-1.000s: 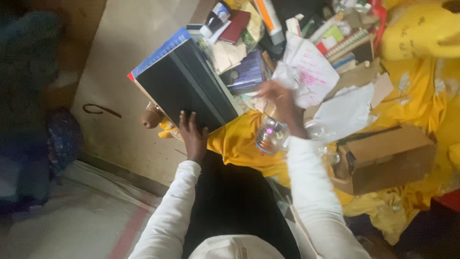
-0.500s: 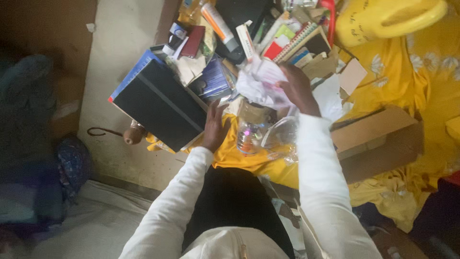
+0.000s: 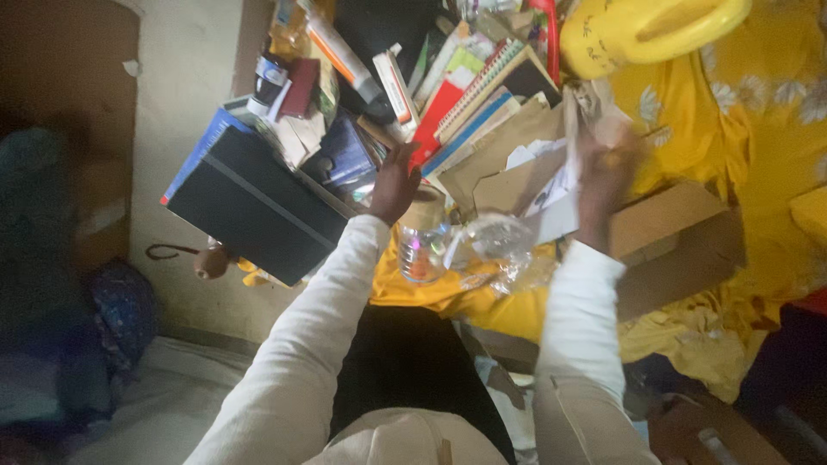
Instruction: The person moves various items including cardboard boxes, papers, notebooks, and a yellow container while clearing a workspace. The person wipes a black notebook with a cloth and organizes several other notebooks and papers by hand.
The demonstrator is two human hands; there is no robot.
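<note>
The left hand (image 3: 394, 182) rests, fingers curled, on the pile of books (image 3: 469, 95), beside a big black folder (image 3: 254, 205). The right hand (image 3: 606, 176) is blurred over loose papers (image 3: 543, 185) above a cardboard box (image 3: 680, 241); I cannot tell whether it grips them.

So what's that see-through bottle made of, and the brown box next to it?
The bottle looks like clear, glossy plastic: light glints on it and colours show through, though glass can't be ruled out. The box looks like plain cardboard: matte brown, with thin folded flaps.
</note>
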